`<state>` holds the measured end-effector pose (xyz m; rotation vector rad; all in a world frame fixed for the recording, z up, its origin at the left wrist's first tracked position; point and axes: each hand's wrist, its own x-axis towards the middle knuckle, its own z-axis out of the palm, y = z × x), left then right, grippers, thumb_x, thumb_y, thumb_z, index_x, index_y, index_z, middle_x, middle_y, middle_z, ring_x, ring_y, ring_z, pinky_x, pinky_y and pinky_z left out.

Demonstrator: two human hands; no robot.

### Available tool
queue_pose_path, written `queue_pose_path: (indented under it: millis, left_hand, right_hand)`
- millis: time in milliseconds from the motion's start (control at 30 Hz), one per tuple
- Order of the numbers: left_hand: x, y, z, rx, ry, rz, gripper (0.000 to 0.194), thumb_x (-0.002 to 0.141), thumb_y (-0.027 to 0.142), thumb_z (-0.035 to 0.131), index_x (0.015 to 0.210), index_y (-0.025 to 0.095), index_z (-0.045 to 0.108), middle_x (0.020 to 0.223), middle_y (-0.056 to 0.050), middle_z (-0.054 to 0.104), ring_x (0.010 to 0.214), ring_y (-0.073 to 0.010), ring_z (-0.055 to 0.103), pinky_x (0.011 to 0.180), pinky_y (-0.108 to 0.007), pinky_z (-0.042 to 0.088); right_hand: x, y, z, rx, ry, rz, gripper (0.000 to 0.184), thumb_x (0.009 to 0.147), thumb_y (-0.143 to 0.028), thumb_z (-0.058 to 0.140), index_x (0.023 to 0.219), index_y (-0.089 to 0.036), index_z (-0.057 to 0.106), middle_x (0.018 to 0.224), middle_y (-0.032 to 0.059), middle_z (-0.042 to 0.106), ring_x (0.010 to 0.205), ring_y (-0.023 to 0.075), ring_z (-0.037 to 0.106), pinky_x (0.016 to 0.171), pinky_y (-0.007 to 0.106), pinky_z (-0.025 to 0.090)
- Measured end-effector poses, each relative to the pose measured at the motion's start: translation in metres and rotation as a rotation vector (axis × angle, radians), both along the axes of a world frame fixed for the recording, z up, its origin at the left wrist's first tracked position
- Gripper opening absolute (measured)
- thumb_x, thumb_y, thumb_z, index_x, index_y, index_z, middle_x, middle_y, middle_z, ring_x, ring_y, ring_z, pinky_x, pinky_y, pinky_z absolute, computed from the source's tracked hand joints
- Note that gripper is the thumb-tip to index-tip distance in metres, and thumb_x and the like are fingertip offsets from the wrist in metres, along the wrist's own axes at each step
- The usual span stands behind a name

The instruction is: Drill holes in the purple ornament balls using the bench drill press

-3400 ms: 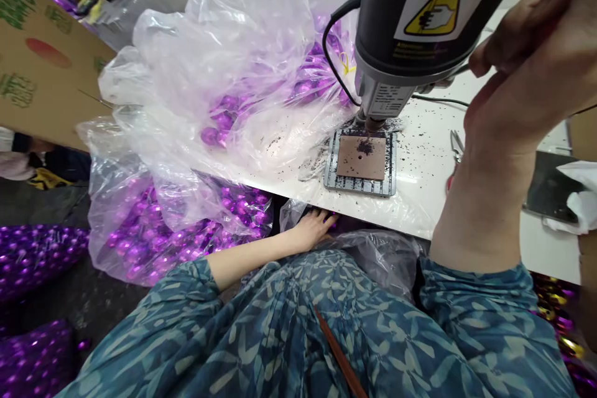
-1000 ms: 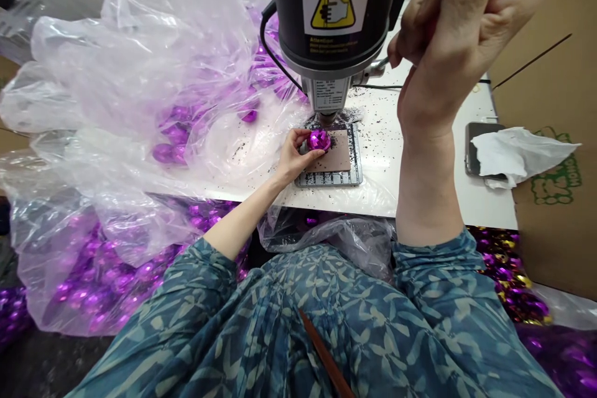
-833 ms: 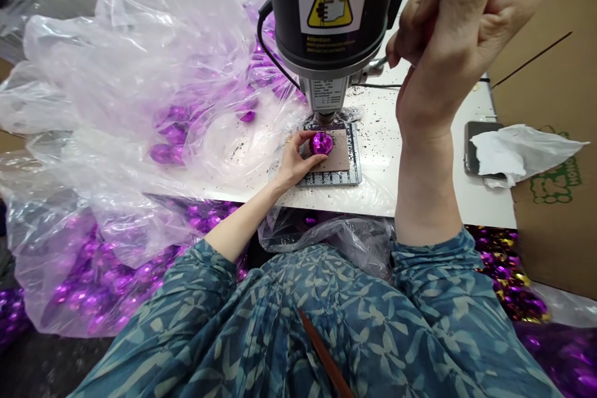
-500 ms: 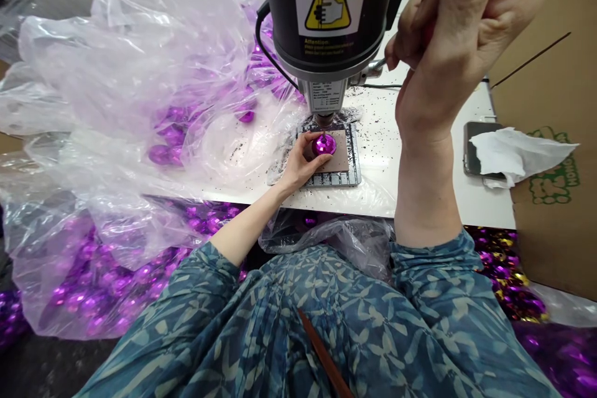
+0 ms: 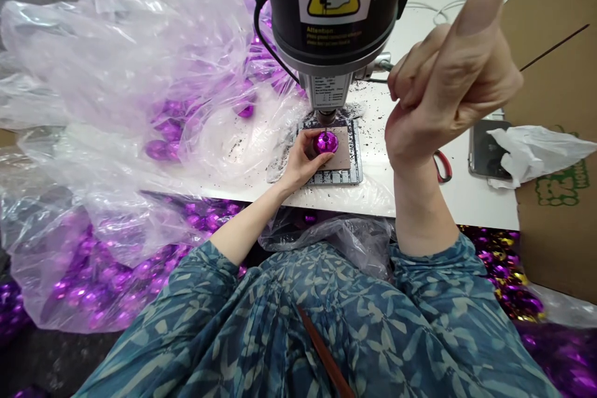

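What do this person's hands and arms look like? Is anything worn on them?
The left hand and right hand are both bare, with no glove, watch or bracelet to be seen. The forearms are bare too. Above them are loose blue-teal sleeves with a pale leaf- or petal-like print, matching the rest of the garment.

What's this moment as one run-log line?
left hand: holding purple faceted ball | ball: on brown pad, under drill press | right hand: gripping lever

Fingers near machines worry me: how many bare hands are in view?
2: the left hand holds a shiny purple faceted ball over a flat brown pad; the right hand curls at a slim metal lever.
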<state>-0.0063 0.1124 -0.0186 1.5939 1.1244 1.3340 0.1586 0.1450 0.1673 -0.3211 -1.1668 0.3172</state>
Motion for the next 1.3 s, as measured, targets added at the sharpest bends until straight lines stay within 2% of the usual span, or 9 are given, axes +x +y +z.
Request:
queue_pose_path:
  millis: [133,233,333,467,767,900,1033,1167,1300]
  left_hand:
    - [0.0,0.0,-0.002,-0.008,-0.006,0.002,0.069,0.086,0.071,0.092,0.133,0.029,0.062,0.139,-0.013,0.074,0.133,-0.0322,0.074,0.119,-0.051,0.059]
    - [0.001,0.0,-0.002,0.01,-0.03,-0.004,0.066,0.088,0.068,0.092,0.132,0.029,0.063,0.138,-0.013,0.074,0.134,-0.0324,0.074,0.12,-0.052,0.059]
    - [0.002,0.0,-0.002,0.025,-0.044,-0.003,0.065,0.088,0.067,0.092,0.131,0.028,0.063,0.137,-0.013,0.074,0.134,-0.0327,0.075,0.12,-0.053,0.059]
    - [0.002,0.0,-0.002,0.007,-0.037,0.001,0.068,0.086,0.072,0.091,0.131,0.029,0.063,0.137,-0.012,0.075,0.133,-0.0315,0.075,0.12,-0.052,0.059]
    - [0.002,0.001,-0.005,0.038,-0.034,0.008,0.071,0.086,0.075,0.09,0.132,0.027,0.063,0.134,-0.012,0.076,0.129,-0.0308,0.076,0.114,-0.048,0.061]
    - [0.002,0.007,-0.01,0.077,0.009,0.008,0.077,0.086,0.078,0.088,0.133,0.025,0.061,0.133,-0.013,0.076,0.126,-0.0291,0.077,0.11,-0.045,0.062]
    - [0.0,-0.003,-0.006,0.128,0.098,0.137,0.069,0.09,0.075,0.086,0.129,0.024,0.063,0.126,-0.011,0.076,0.118,-0.0261,0.078,0.105,-0.043,0.063]
    - [-0.013,-0.053,0.0,0.359,0.285,0.265,0.055,0.093,0.063,0.087,0.125,0.023,0.066,0.116,-0.008,0.077,0.108,-0.0239,0.077,0.095,-0.041,0.064]
    - [-0.034,-0.117,-0.007,0.544,0.477,0.019,0.043,0.095,0.049,0.087,0.125,0.024,0.069,0.102,-0.005,0.078,0.089,-0.0209,0.076,0.076,-0.034,0.063]
  right_hand:
    - [0.001,-0.006,-0.009,-0.003,-0.031,-0.075,0.043,0.102,-0.062,0.06,0.084,-0.026,0.074,0.053,-0.0019,0.013,0.047,-0.0005,0.029,0.053,0.019,0.027]
    - [-0.002,-0.011,-0.013,-0.038,-0.035,-0.107,0.064,0.103,-0.063,0.055,0.06,-0.017,0.047,0.052,0.0004,0.011,0.048,0.0019,0.029,0.052,0.025,0.029]
    - [-0.004,-0.011,-0.019,-0.106,-0.055,-0.192,0.075,0.103,-0.072,0.048,0.057,-0.016,0.028,0.051,0.0014,0.007,0.048,0.0048,0.026,0.052,0.031,0.03]
    - [-0.004,0.0,-0.032,-0.011,-0.043,-0.208,0.079,0.104,-0.069,0.046,0.053,-0.015,0.017,0.045,0.0013,0.006,0.044,0.0057,0.018,0.049,0.033,0.023]
    - [-0.002,0.006,-0.048,0.113,-0.028,-0.152,0.083,0.105,-0.062,0.051,0.047,-0.015,0.013,0.038,-0.0012,0.007,0.037,0.004,0.018,0.044,0.029,0.024]
    - [-0.003,0.001,-0.02,0.069,-0.021,-0.105,0.076,0.104,-0.06,0.055,0.05,-0.016,0.026,0.042,-0.0037,0.01,0.039,0.0,0.025,0.045,0.022,0.023]
    - [-0.006,0.006,0.03,-0.103,-0.045,-0.025,0.073,0.084,-0.084,0.058,0.059,-0.016,0.044,0.048,-0.007,0.033,0.042,-0.0052,0.033,0.048,0.017,0.023]
    - [-0.006,0.009,0.054,-0.223,-0.138,0.018,0.079,0.069,-0.099,0.045,0.055,-0.024,0.025,0.045,-0.0066,0.027,0.041,-0.0042,0.035,0.051,0.018,0.022]
    - [-0.004,0.005,0.052,-0.272,-0.166,0.021,0.076,0.064,-0.101,0.039,0.056,-0.028,0.022,0.046,-0.0066,0.026,0.041,-0.0045,0.034,0.051,0.019,0.021]
